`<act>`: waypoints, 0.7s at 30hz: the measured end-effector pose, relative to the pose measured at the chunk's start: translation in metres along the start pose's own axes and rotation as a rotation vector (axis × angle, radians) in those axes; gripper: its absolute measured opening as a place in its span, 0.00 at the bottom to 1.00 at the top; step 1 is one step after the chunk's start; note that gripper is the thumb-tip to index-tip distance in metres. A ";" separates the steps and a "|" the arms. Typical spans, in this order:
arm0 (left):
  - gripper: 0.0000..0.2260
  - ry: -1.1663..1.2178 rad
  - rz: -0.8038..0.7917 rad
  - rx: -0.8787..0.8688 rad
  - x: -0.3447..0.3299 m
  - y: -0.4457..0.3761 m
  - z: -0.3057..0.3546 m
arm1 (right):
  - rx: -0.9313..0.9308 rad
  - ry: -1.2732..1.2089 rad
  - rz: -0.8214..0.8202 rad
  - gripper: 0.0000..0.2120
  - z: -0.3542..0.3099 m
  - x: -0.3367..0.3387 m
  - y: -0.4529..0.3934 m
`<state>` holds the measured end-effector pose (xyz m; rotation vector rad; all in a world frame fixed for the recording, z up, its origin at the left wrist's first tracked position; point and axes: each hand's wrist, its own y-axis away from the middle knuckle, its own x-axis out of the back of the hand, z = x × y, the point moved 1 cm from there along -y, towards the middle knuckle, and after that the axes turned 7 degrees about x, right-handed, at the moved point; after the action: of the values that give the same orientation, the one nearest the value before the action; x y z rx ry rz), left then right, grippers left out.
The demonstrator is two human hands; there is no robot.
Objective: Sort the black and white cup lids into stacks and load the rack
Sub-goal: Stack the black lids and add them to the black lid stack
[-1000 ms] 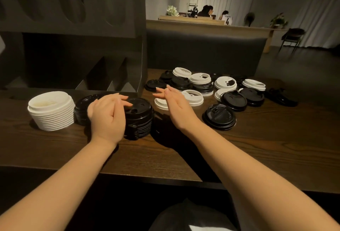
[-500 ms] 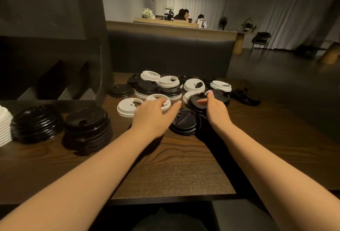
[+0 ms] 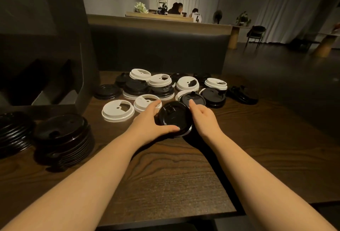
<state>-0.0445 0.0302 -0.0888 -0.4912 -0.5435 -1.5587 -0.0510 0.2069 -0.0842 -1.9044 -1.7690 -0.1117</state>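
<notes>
A small stack of black lids (image 3: 173,118) lies on the wooden table (image 3: 165,175) in the middle. My left hand (image 3: 147,124) grips its left and near rim, thumb along the front edge. My right hand (image 3: 204,118) presses against its right side, fingers partly curled, index finger pointing at another black lid (image 3: 193,97). Behind lies a mixed heap of black and white lids (image 3: 161,85). Two loose white lids (image 3: 117,110) sit left of my hands. A tall sorted stack of black lids (image 3: 62,137) stands at the left, with a second black stack (image 3: 12,131) beside it.
The dark rack (image 3: 46,50) with slanted compartments rises at the back left. A single black lid (image 3: 107,91) lies by its foot. Another dark item (image 3: 241,93) lies at the heap's right end. The table's near edge (image 3: 165,218) runs below my forearms. People sit far behind.
My view swung right, away from the sorted stacks. My left hand moved from the white lids onto the black lids' left rim, and my right hand closed in on the right side.
</notes>
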 end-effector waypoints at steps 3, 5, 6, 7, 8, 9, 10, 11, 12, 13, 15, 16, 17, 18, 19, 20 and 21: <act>0.40 -0.018 -0.006 -0.041 -0.001 -0.001 0.000 | 0.097 -0.007 0.006 0.25 -0.002 0.000 0.001; 0.37 0.036 0.004 -0.059 0.000 -0.001 0.002 | 0.119 -0.001 -0.026 0.28 -0.001 -0.001 0.000; 0.35 0.059 0.015 -0.070 0.001 -0.001 0.003 | 0.122 0.001 -0.045 0.30 0.001 -0.001 -0.001; 0.34 0.073 0.030 -0.081 0.002 -0.001 0.004 | 0.117 0.003 -0.061 0.30 0.004 -0.002 -0.001; 0.32 0.086 0.046 -0.090 0.003 -0.001 0.004 | 0.104 0.016 -0.080 0.29 0.007 -0.002 -0.001; 0.30 0.105 0.061 -0.091 0.005 0.000 0.005 | 0.091 0.042 -0.103 0.28 0.009 -0.003 -0.001; 0.28 0.129 0.078 -0.086 0.006 0.000 0.005 | 0.085 0.091 -0.121 0.28 0.011 -0.003 0.000; 0.27 0.162 0.091 -0.078 0.006 0.000 0.006 | 0.091 0.134 -0.128 0.29 0.011 -0.003 0.000; 0.25 0.213 0.097 -0.077 0.006 0.000 0.006 | 0.093 0.154 -0.127 0.30 0.012 -0.003 0.000; 0.23 0.291 0.100 -0.079 0.007 0.000 0.007 | 0.073 0.148 -0.120 0.31 0.011 -0.003 0.000; 0.19 0.486 0.104 -0.065 0.010 -0.001 0.007 | -0.006 0.103 -0.104 0.32 0.007 -0.001 0.003; 0.17 0.553 0.104 -0.047 0.012 -0.001 0.007 | -0.038 0.077 -0.099 0.32 0.005 0.000 0.005; 0.16 0.582 0.099 -0.028 0.015 -0.002 0.006 | -0.056 0.046 -0.092 0.33 0.005 0.001 0.007; 0.16 0.593 0.091 -0.017 0.018 -0.002 0.006 | -0.063 0.016 -0.081 0.33 0.004 0.001 0.006; 0.17 0.584 0.083 -0.010 0.020 -0.002 0.005 | -0.076 -0.020 -0.052 0.32 0.004 0.003 0.005; 0.17 0.547 0.084 -0.010 0.020 -0.003 0.004 | -0.098 -0.055 -0.011 0.30 0.003 0.006 0.003; 0.18 0.482 0.103 -0.007 0.021 -0.003 0.004 | -0.114 -0.060 0.032 0.28 0.003 0.008 -0.002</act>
<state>-0.0491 0.0161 -0.0733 -0.1333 -0.1396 -1.5120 -0.0523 0.2158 -0.0831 -2.0351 -1.8058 -0.1479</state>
